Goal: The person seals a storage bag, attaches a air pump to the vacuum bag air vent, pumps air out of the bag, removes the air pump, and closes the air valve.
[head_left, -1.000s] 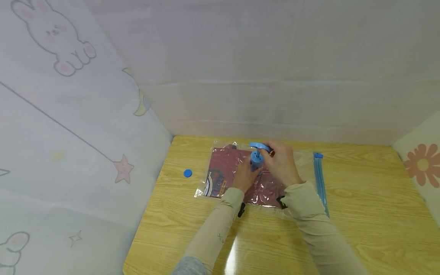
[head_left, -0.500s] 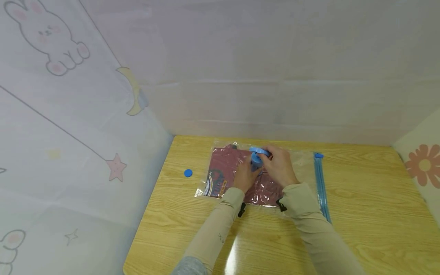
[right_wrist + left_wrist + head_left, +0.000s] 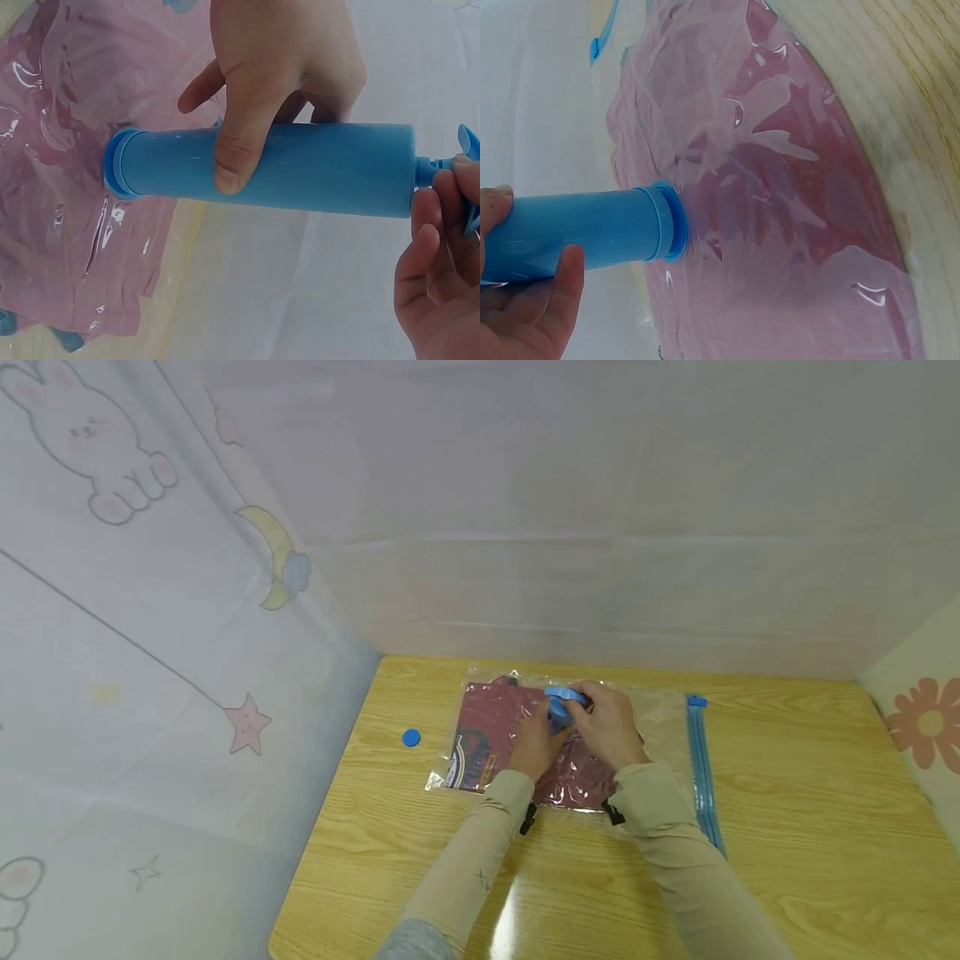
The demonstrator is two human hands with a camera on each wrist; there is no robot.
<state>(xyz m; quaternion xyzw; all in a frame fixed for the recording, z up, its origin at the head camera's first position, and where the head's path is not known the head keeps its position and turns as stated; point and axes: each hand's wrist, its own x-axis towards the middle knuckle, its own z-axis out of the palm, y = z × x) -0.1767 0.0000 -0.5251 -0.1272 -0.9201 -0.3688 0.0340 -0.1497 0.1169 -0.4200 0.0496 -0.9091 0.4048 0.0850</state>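
Since a second ago the pump handle [image 3: 567,695] has come down: it stood raised above the blue barrel and now sits low, close to the barrel's top, with the right hand [image 3: 609,725] lowered along with it. The largest thing is the pale wooden worktop [image 3: 787,827], walled at the back and sides by white sheeting. On it lies a clear plastic vacuum bag [image 3: 660,727], flat and wrinkled, holding a folded dark red garment [image 3: 491,727]; every place below is given relative to this bag. Along the bag's right edge runs a blue zip strip [image 3: 703,777] with a small blue slider [image 3: 696,701] at its far end. A blue hand pump [image 3: 300,169] stands upright on the middle of the bag, its flared base pressed against the plastic over the garment. The left hand [image 3: 281,71], coming from the bag's near side, has its grip wrapped round the pump's barrel, thumb across the front and fingers behind. The right hand, also from the near side, has its fingers curled round the T-shaped handle at the pump's top. Well to the left of the bag, alone on the wood, lies a small round blue cap [image 3: 410,738].
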